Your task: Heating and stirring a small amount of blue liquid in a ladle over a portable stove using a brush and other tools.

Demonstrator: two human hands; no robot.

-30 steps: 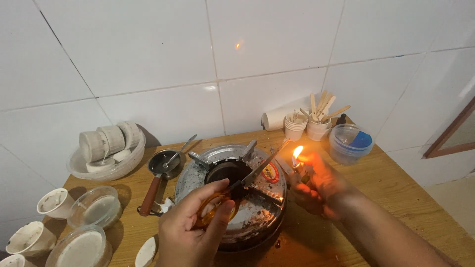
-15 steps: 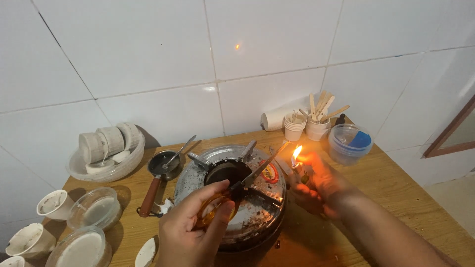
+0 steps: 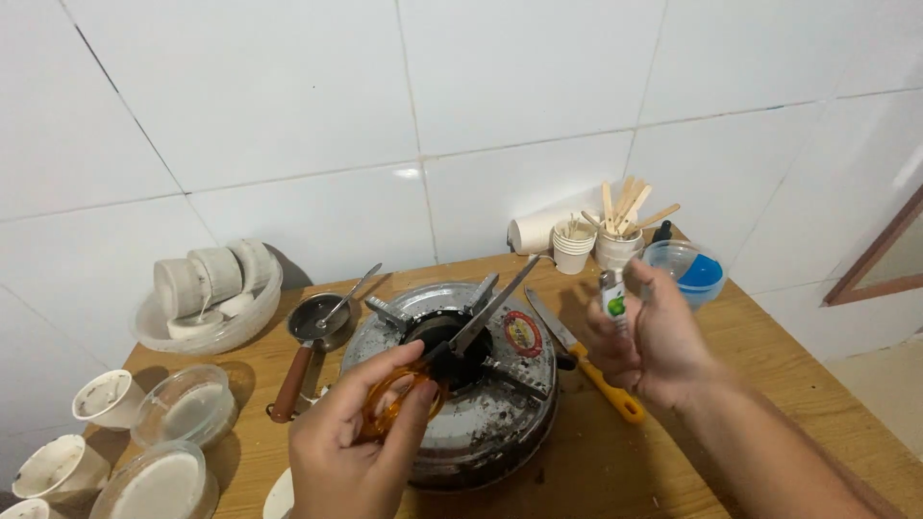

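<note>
The flame is out; your right hand [image 3: 654,336] grips a small white plastic lighter [image 3: 612,301] at centre right, while your left hand [image 3: 361,437] pinches orange-handled steel scissors [image 3: 452,351] over the round metal stove [image 3: 471,384].

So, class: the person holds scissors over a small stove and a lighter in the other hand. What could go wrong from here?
1. The scissors in the left hand point their blades over the burner of the stove; if it lights, metal and fingers may get hot.
2. The lighter in the right hand sits near wooden sticks and paper cups, which could catch.
3. A yellow-handled knife lies under the right hand, a possible cut.
</note>
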